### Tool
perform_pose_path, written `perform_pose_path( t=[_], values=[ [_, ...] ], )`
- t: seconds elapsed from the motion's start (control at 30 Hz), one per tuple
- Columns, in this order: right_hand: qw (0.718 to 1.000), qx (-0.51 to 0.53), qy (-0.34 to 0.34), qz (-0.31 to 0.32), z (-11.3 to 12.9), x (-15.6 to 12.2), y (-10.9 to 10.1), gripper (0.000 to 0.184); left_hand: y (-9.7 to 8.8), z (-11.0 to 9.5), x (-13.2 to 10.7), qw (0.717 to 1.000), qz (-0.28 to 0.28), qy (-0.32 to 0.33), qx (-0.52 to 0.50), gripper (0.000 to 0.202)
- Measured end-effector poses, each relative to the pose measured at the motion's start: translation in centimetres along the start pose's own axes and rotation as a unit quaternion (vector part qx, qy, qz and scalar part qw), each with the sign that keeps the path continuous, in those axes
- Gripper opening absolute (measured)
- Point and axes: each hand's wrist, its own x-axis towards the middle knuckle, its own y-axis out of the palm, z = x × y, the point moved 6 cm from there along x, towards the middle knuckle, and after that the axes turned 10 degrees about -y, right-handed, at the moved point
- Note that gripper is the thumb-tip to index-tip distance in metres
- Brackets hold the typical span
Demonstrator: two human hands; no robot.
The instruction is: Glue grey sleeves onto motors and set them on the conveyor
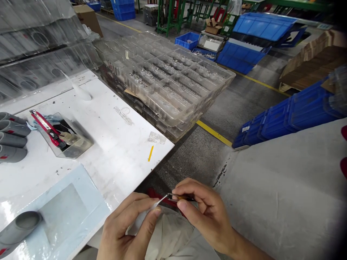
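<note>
My left hand [132, 224] pinches a white tapered nozzle [162, 199] between thumb and forefinger, its thin tip pointing up to the right. My right hand [203, 213] is closed on a small dark tool [181, 197] with a shiny end; its exact kind is hard to make out. The tool's end meets the nozzle's tip, or is very close to it. Both hands are above my lap, just off the corner of the white table [108, 133]. A similar white nozzle [80, 91] lies farther back on the table.
A clear box [81, 146] on the table holds a red utility knife [47, 128]. Grey tubes [12, 139] lie at the left; another grey tube [20, 231] rests on a pale blue sheet [89, 191]. Stacked clear compartment trays [176, 108] stand beyond the table, blue bins [295, 112] at right.
</note>
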Motion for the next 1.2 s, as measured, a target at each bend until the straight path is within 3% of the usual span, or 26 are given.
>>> perform_pose_path(
  t=[0.47,0.67,0.93,1.1,1.2],
  values=[
    [1.0,-0.02,0.011,-0.008,0.0,0.1,0.0,0.012,0.5,0.0,-0.1,1.0,0.012,-0.009,-0.018,0.007],
    [0.988,0.031,0.055,-0.14,-0.9,0.1,-2.6,0.013,0.0,0.2,-0.2,1.0,-0.006,-0.022,-0.021,0.008],
    [1.0,0.001,0.012,-0.022,0.1,-0.2,-0.4,0.013,0.0,-0.3,-0.3,0.999,-0.014,-0.007,-0.034,0.008],
    [1.0,-0.004,0.004,-0.012,-0.2,-0.2,0.1,0.013,0.0,-0.3,-0.4,0.999,-0.019,-0.002,-0.042,0.008],
    [0.998,-0.04,0.006,-0.052,-1.2,0.5,-0.9,0.013,0.0,-0.1,-0.4,0.998,-0.022,0.004,-0.05,0.013]
  ],
)
